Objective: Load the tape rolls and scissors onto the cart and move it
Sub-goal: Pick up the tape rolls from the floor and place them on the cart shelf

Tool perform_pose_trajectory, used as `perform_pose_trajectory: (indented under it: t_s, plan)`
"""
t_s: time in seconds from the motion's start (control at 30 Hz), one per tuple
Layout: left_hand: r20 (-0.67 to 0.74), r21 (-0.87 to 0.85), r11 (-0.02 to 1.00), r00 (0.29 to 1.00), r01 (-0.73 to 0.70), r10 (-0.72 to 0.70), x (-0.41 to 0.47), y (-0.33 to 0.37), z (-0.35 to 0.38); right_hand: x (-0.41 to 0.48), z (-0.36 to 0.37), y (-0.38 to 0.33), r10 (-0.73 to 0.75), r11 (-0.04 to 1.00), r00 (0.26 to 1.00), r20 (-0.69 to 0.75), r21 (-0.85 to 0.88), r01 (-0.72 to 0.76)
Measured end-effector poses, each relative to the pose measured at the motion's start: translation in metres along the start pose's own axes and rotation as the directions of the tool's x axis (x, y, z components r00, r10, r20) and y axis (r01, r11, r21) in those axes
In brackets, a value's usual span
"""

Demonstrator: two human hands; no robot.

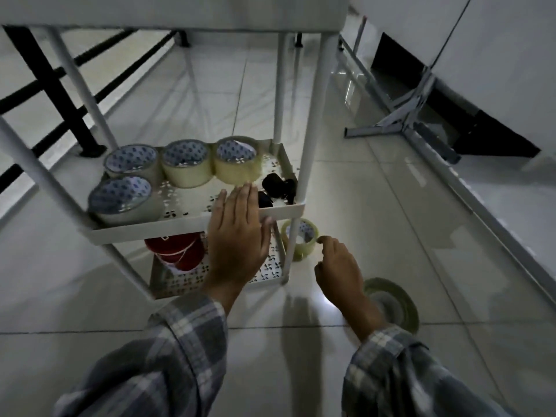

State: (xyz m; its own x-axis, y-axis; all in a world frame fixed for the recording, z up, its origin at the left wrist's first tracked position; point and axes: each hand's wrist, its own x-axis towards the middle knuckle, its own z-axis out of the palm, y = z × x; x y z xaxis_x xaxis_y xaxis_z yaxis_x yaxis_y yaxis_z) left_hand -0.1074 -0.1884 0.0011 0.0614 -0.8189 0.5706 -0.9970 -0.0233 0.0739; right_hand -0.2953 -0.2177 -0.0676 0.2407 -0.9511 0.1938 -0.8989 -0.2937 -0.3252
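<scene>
Head view, dim light, person crouched by a white metal three-tier cart (192, 225) on pale floor tiles. Left hand (237, 236) is flat and spread, empty, fingers over the front rim of the middle perforated shelf (279, 210). Right hand (338, 266) is loosely curled, empty, fingertips just beside a clear tape roll on the floor (301, 240) by the cart's front-right leg. Another larger clear tape roll (394, 302) lies on the tiles, partly hidden behind the right wrist.

Risks: that floor roll sits against the leg, so a one-finger pinch could let it roll under the bottom shelf; pushing the cart now would run over or knock it. Left palm leaning on the rim could shove the cart forward.

Contents: middle shelf holds four clear tape rolls (186, 164), packed left and rear, plus black-handled scissors (278, 188) at the right end. Bottom shelf (270, 270) holds red tape rolls (177, 251). Top tier contents not visible.
</scene>
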Motion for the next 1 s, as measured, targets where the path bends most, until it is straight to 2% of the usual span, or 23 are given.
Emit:
perform_pose_trajectory:
  t_s: [0.17, 0.3, 0.37, 0.5, 0.6, 0.73, 0.87, 1.0]
  plan:
    - [-0.147, -0.016, 0.999, 0.989, -0.030, 0.027, 0.003, -0.003, 0.015, 0.031, 0.042, 0.016, -0.006, 0.993, 0.979, 0.205, -0.117, 0.031]
    - [-0.180, 0.005, 0.999, 0.983, -0.032, 0.032, 0.003, -0.005, 0.017, 0.052, 0.072, 0.010, -0.054, 0.989, 0.946, 0.320, -0.114, 0.095]
    - [-0.187, 0.019, 0.999, 0.982, -0.033, 0.036, 0.003, -0.005, 0.016, 0.055, 0.083, 0.009, -0.033, 0.992, 0.942, 0.335, -0.106, 0.072]
    - [-0.188, 0.030, 0.999, 0.981, -0.041, 0.046, 0.003, -0.005, 0.016, 0.052, 0.093, 0.006, 0.069, 0.991, 0.962, 0.263, -0.133, -0.035]
    - [-0.166, 0.036, 0.998, 0.985, -0.043, 0.049, 0.003, -0.005, 0.015, 0.045, 0.089, 0.008, 0.151, 0.988, 0.954, 0.259, -0.030, -0.149]
    - [-0.126, 0.008, 0.999, 0.991, -0.031, 0.032, 0.003, -0.003, 0.012, 0.026, 0.077, 0.019, 0.157, 0.985, 0.962, 0.224, 0.037, -0.169]
    - [-0.060, -0.039, 0.999, 0.998, -0.001, -0.001, 0.002, 0.000, 0.004, 0.012, 0.047, 0.016, 0.163, 0.981, 0.986, 0.028, 0.106, -0.165]
    - [0.034, -0.132, 0.991, 0.999, 0.034, -0.030, -0.001, 0.004, -0.011, -0.011, 0.007, -0.001, 0.227, 0.960, 0.958, -0.174, 0.203, -0.190]
